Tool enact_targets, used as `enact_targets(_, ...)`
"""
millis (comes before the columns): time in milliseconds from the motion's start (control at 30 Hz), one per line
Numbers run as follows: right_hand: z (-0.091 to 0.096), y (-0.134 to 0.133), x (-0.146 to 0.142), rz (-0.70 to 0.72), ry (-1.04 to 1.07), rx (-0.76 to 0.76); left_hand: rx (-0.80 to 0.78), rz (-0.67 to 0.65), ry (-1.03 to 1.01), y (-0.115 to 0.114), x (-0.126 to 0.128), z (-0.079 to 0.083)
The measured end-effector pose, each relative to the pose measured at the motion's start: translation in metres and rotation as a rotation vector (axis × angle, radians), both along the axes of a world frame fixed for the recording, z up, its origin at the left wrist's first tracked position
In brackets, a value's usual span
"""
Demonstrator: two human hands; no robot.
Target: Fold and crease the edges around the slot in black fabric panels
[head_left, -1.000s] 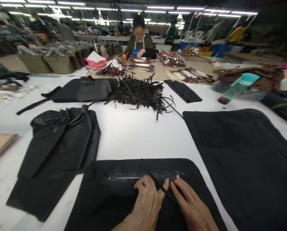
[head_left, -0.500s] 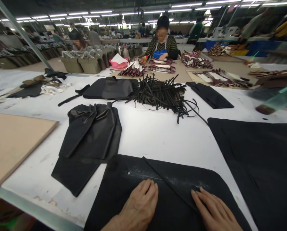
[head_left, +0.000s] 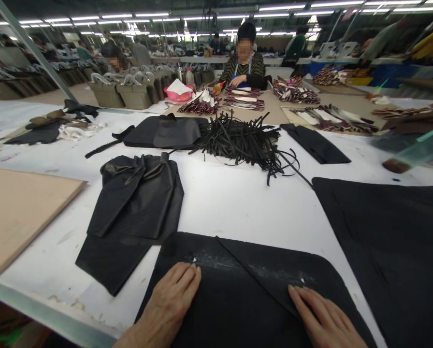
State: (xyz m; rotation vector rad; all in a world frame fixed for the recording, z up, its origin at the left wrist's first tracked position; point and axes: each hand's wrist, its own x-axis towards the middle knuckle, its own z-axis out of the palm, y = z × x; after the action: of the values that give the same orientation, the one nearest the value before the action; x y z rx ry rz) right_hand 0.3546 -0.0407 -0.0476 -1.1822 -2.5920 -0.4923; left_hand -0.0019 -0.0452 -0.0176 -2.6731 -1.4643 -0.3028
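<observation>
A large black panel (head_left: 234, 304) with rounded corners lies flat in front of me, with whitish smears along its upper part. My left hand (head_left: 169, 299) rests on its left side, fingers stretched out together and tips just below a small white mark (head_left: 194, 260). On the right side of the panel lies my right hand (head_left: 327, 316), also flat, its fingertips under a second white mark (head_left: 302, 280). A thin black strip (head_left: 251, 273) runs diagonally across the panel, passing down beside the right fingertips.
Folded black pieces (head_left: 133, 203) lie to the left, and a big black sheet (head_left: 386, 241) covers the right. Behind are a heap of black strips (head_left: 241, 140) and a dark panel (head_left: 144, 133). A tan board (head_left: 21, 208) is at far left. A co-worker (head_left: 243, 58) sits opposite.
My left hand has slid left and a little up along the panel, from near its middle to the left white mark. My right hand has barely moved.
</observation>
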Motion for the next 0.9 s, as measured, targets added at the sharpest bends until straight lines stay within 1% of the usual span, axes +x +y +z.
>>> enact_targets(67, 0.001, 0.0, 0.0, -0.01, -0.003, -0.009, 0.02, 0.031, -0.025, 0.001, -0.003, -0.001)
enact_targets(233, 0.008, -0.006, -0.003, -0.062, -0.009, -0.011, 0.124, 0.131, -0.009, 0.0, -0.013, -0.013)
enact_targets(300, 0.015, -0.01, -0.007, -0.103, 0.01, -0.009, 0.15, 0.153, -0.031, -0.002, -0.013, -0.013)
enact_targets(333, 0.02, -0.012, -0.01, -0.123, 0.023, -0.01, 0.16, 0.147, -0.057, -0.003, -0.011, -0.01)
enact_targets(400, 0.031, -0.013, -0.019, -0.149, 0.061, -0.002, 0.161, 0.084, -0.153, -0.003, 0.0, 0.001)
enact_targets(467, 0.043, -0.014, -0.031, -0.137, 0.095, -0.005, 0.122, -0.036, -0.291, 0.0, 0.019, 0.012)
enact_targets(500, 0.048, -0.013, -0.037, -0.11, 0.112, -0.009, 0.092, -0.107, -0.353, 0.001, 0.03, 0.017)
enact_targets(567, 0.055, -0.012, -0.05, -0.028, 0.142, -0.009, 0.078, -0.25, -0.458, 0.006, 0.054, 0.024)
enact_targets(600, 0.057, -0.012, -0.056, 0.006, 0.153, -0.01, 0.042, -0.291, -0.491, 0.008, 0.064, 0.026)
enact_targets(633, 0.056, -0.011, -0.06, 0.031, 0.164, -0.009, -0.042, -0.291, -0.518, 0.01, 0.072, 0.027)
enact_targets(667, 0.055, -0.011, -0.064, 0.043, 0.172, -0.011, -0.18, -0.256, -0.534, 0.012, 0.079, 0.029)
enact_targets(767, 0.047, -0.012, -0.069, 0.048, 0.2, -0.066, -0.702, -0.038, -0.531, 0.014, 0.087, 0.036)
enact_targets(800, 0.046, -0.013, -0.069, 0.049, 0.222, -0.124, -0.817, 0.024, -0.517, 0.014, 0.087, 0.039)
enact_targets(833, 0.046, -0.014, -0.069, 0.026, 0.251, -0.223, -0.875, 0.07, -0.506, 0.014, 0.086, 0.04)
enact_targets(867, 0.047, -0.015, -0.068, -0.025, 0.285, -0.369, -0.889, 0.099, -0.495, 0.014, 0.084, 0.041)
enact_targets(900, 0.05, -0.016, -0.066, -0.096, 0.316, -0.555, -0.878, 0.112, -0.482, 0.014, 0.083, 0.041)
